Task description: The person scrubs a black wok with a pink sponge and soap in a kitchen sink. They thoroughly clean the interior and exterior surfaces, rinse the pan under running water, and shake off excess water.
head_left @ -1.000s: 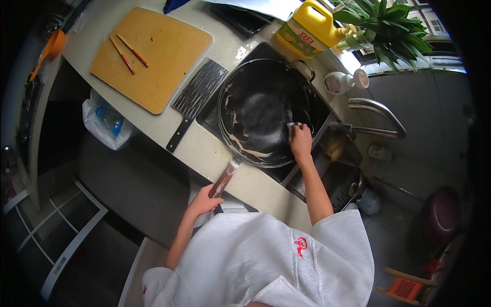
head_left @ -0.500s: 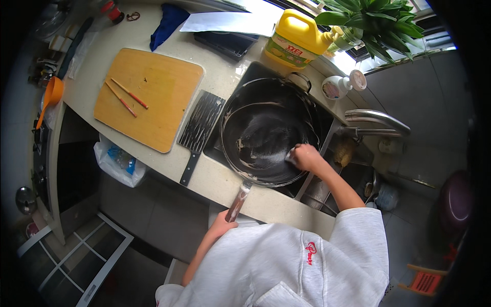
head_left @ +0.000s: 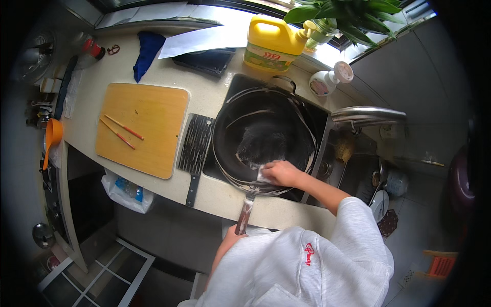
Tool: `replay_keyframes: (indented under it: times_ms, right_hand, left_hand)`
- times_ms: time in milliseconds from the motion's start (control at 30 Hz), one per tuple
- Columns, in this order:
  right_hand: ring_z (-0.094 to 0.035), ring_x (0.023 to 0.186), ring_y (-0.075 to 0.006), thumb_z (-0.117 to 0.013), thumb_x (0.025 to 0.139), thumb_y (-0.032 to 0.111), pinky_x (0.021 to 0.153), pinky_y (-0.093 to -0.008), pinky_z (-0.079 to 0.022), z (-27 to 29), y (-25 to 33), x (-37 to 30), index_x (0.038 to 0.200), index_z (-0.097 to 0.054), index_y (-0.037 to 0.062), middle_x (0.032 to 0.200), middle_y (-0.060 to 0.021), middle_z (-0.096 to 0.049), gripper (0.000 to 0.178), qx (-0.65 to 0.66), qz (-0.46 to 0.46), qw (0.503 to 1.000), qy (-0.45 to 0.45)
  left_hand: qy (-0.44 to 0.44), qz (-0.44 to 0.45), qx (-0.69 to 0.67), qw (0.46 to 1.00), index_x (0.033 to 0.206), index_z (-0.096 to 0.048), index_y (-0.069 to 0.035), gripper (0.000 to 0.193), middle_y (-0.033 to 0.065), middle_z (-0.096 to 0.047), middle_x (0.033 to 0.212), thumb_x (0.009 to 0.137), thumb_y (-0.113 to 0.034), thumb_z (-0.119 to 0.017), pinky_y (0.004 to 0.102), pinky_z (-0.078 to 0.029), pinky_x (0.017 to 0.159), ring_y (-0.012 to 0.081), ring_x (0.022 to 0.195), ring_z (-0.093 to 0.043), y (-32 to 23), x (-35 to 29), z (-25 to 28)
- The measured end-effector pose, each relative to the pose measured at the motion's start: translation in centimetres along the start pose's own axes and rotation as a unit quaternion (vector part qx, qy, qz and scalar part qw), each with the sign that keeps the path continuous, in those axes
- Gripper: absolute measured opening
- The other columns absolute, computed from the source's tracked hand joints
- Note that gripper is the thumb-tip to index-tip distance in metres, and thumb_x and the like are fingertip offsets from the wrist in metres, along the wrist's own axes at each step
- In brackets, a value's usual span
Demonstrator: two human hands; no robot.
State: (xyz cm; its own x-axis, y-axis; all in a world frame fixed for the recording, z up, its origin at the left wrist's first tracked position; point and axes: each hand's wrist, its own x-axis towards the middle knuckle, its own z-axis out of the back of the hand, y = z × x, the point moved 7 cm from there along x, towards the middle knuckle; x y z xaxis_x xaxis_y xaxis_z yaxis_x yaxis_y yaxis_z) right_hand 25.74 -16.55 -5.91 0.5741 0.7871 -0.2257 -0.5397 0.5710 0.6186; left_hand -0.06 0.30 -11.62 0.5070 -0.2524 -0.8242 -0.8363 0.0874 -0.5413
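Note:
A large black wok point(head_left: 289, 120) with soapy streaks inside rests over the dark sink area, its loop handle at the far side. My left hand point(head_left: 232, 239) is closed around the end of its brown long handle point(head_left: 244, 215), partly hidden by my shirt. Inside the wok, toward its near side, my right hand point(head_left: 280, 172) presses a small white wad point(head_left: 261, 175), a cloth or sponge, against the metal. White foam sits on the handle's neck. Left of the wok lies a cleaver point(head_left: 194, 148) with a wet blade and black handle.
A wooden cutting board point(head_left: 146, 148) with two red-ended chopsticks point(head_left: 123, 128) lies left. Behind the wok stand a yellow jug point(head_left: 271, 48), a white pump bottle point(head_left: 325, 82) and a potted plant point(head_left: 353, 18). A metal faucet point(head_left: 365, 113) rises at the right. A white bag point(head_left: 128, 192) hangs at the counter's front.
My right hand has moved left and nearer along the inside of the wok with the white wad. My left hand stays on the handle. The whole view has shifted and turned slightly.

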Motion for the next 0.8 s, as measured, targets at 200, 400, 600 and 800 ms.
replay_keyframes:
  times_ms: [200, 400, 600, 800]
  right_hand:
    - [-0.059, 0.090, -0.0275, -0.057, 0.077, 0.009, 0.075, -0.0388, -0.052, 7.2, -10.6, 2.2, 0.091, -0.066, 0.0043, 0.095, -0.0117, -0.059, 0.018, -0.240, -0.208, 0.929, -0.191]
    - [-0.058, 0.100, -0.0286, -0.058, 0.085, 0.019, 0.086, -0.0378, -0.049, -0.1, -3.2, 7.3, 0.099, -0.066, 0.0088, 0.111, -0.0125, -0.060, 0.019, -0.060, 0.097, 0.991, -0.067]
    - [-0.058, 0.091, -0.0281, -0.056, 0.080, 0.009, 0.077, -0.0375, -0.052, 0.7, -1.3, 9.5, 0.096, -0.062, 0.0033, 0.102, -0.0127, -0.056, 0.018, -0.046, 0.090, 0.972, -0.212]
    - [-0.061, 0.083, -0.0323, -0.061, 0.076, 0.008, 0.071, -0.0399, -0.052, 9.5, -11.5, 9.1, 0.093, -0.063, 0.0026, 0.091, -0.0149, -0.057, 0.018, 0.030, -0.185, 0.873, -0.450]
  left_hand:
    - [-0.009, 0.002, 0.003, 1.000, 0.093, -0.059, 0.001, 0.033, 0.0022, -0.059, 0.077, 0.067, -0.007, -0.077, 0.0276, -0.045, 0.067, 0.0104, 0.072, -0.053, -1.0, -0.7, 0.0]
    - [-0.010, 0.013, 0.006, 1.000, 0.089, -0.059, -0.001, 0.031, 0.0017, -0.058, 0.077, 0.066, -0.007, -0.077, 0.0277, -0.045, 0.068, 0.0103, 0.073, -0.054, -1.5, -1.1, 0.3]
    - [-0.006, 0.021, -0.030, 0.999, 0.089, -0.059, -0.001, 0.030, 0.0015, -0.057, 0.076, 0.066, -0.007, -0.077, 0.0280, -0.045, 0.067, 0.0103, 0.071, -0.053, -0.3, -0.5, 0.1]
    - [0.007, -0.024, -0.051, 0.998, 0.087, -0.058, -0.002, 0.028, 0.0014, -0.057, 0.075, 0.066, -0.006, -0.077, 0.0283, -0.045, 0.066, 0.0103, 0.071, -0.052, 2.0, 0.3, 0.0]
